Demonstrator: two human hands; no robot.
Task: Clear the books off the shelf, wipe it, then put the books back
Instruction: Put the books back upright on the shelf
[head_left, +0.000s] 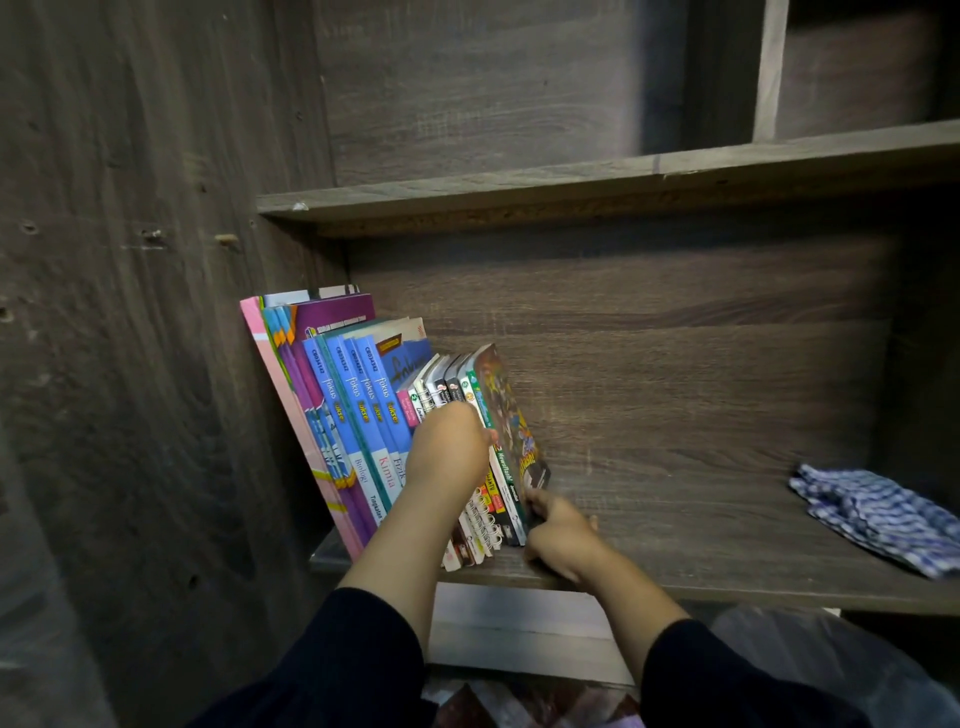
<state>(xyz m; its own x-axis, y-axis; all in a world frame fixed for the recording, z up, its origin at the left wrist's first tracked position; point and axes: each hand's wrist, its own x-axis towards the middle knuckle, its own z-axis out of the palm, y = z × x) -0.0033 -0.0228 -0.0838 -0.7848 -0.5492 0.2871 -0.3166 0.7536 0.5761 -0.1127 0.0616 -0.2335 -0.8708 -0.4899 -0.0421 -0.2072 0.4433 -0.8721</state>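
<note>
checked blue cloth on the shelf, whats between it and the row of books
Only bare shelf board: in the head view, nothing lies between the crumpled blue-and-white checked cloth at the right and the leaning row of colourful books at the left.

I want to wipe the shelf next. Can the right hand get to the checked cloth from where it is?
Probably yes. The right hand touches the outermost small book, and the shelf board between it and the blue checked cloth lies bare, so nothing blocks the way. It would have to let go of the book first.
</note>
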